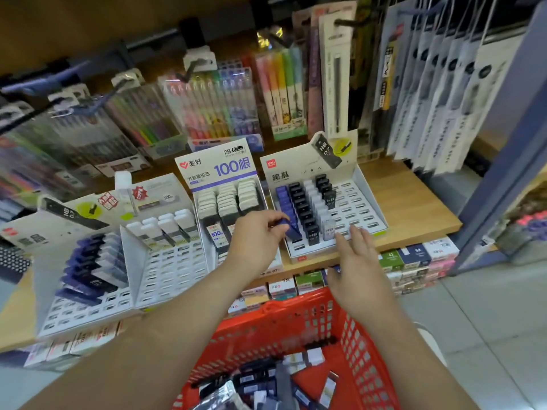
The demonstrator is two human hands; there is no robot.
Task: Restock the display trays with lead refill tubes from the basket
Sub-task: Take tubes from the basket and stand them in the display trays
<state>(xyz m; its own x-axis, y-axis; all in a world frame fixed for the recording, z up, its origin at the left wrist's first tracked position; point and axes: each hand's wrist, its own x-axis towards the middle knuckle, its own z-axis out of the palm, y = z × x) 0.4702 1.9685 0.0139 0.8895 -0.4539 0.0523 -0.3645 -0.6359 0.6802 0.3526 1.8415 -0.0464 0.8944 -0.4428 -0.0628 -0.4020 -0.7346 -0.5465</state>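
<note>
One view: head cam, wide-angle.
Sat above the red basket (296, 324), faced forward and down at the wooden shelf (414, 208), close in; hanging pen packs (213, 108) filled the top.

4 display trays (364, 215) on wooden shelf (414, 208)

We find the red slotted plastic basket (296, 329) cut off by the bottom edge, its loose tubes (260, 380) blurred. Our left hand (254, 247) covers part of the dark blue lead refill tube (293, 229). The hanging clear pen packs (88, 134) blur beyond reading.
</note>
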